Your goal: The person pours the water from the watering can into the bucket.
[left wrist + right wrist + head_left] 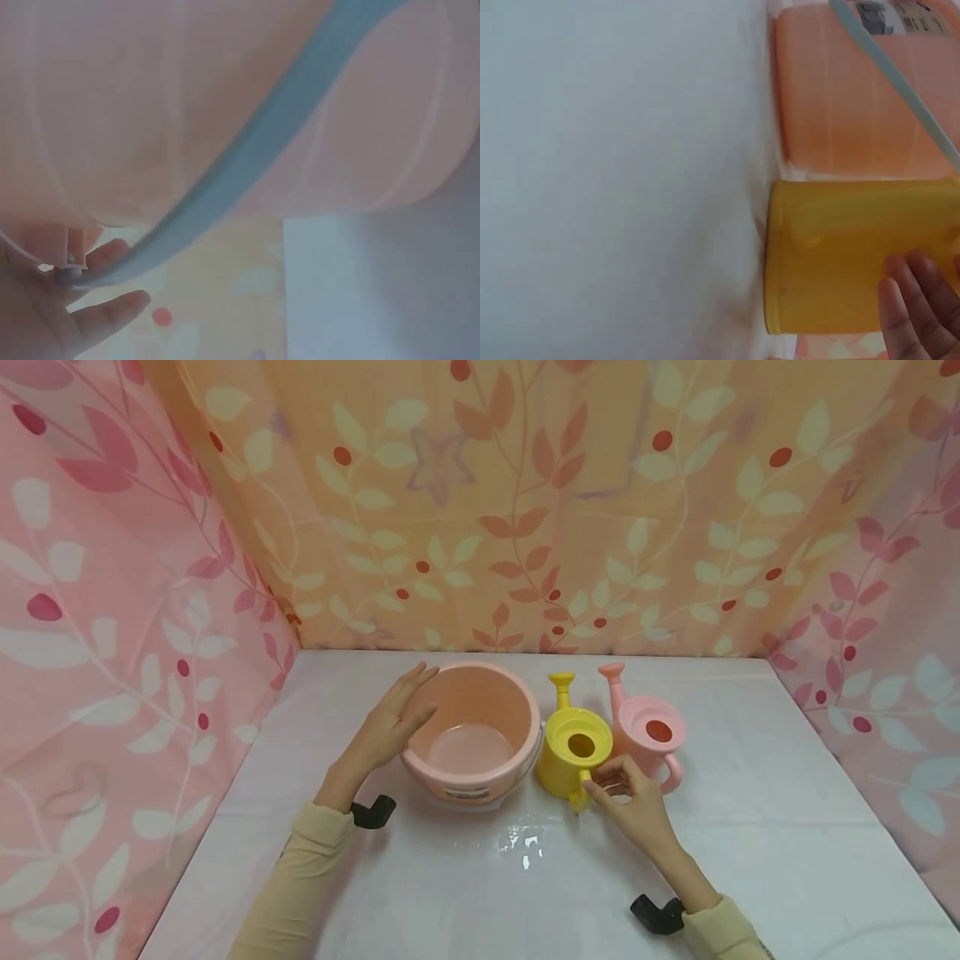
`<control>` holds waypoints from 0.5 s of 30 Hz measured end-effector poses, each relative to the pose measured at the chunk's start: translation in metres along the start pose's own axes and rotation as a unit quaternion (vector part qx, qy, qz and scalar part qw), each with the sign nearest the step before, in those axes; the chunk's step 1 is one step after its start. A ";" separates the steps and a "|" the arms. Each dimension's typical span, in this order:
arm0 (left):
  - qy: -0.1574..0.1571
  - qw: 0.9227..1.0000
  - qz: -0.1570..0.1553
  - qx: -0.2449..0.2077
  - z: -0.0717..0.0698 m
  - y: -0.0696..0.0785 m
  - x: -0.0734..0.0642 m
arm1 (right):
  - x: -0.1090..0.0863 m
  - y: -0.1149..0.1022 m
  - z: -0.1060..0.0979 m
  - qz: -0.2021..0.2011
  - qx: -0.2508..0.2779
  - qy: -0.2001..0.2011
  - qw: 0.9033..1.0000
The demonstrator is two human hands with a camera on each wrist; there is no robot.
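A peach plastic bucket (468, 727) stands upright on the white table, its grey handle (247, 142) hanging down along the outside. At the bucket's left rim, my left hand (386, 722) has its fingers straight and its thumb apart, close to the handle's hinge. To the right of the bucket stands a yellow watering can (558, 768), spout pointing away. My right hand (633, 797) pinches the yellow can's handle between thumb and fingers; its other fingers lie near the can's side in the right wrist view. A pink watering can (648, 718) stands just right of it.
Water drops (528, 852) lie on the white table (465, 902) in front of the bucket. Floral cloth (510, 527) hangs behind the table and along both sides. Black wrist cameras (658, 914) sit on both wrists.
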State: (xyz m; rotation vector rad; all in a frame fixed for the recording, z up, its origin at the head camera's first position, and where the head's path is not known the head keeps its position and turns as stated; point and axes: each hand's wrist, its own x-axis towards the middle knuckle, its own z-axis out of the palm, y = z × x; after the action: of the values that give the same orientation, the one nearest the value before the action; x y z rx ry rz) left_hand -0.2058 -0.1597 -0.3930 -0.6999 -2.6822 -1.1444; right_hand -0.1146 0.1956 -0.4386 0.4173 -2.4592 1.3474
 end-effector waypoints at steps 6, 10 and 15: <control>-0.015 1.000 -0.001 -0.002 0.001 0.000 0.001 | -0.004 0.001 0.012 -0.001 0.020 -0.007 1.000; -0.014 1.000 -0.002 -0.001 0.001 -0.001 0.001 | -0.006 0.001 0.017 -0.001 0.017 -0.001 1.000; -0.015 1.000 -0.008 -0.001 0.004 -0.001 0.004 | -0.008 0.001 0.020 -0.011 0.018 -0.006 1.000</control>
State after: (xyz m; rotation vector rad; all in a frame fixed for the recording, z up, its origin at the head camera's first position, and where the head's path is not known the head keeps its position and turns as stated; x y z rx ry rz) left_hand -0.2098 -0.1566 -0.3954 -0.7027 -2.7171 -1.1506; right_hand -0.1101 0.1803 -0.4525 0.4597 -2.4371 1.3853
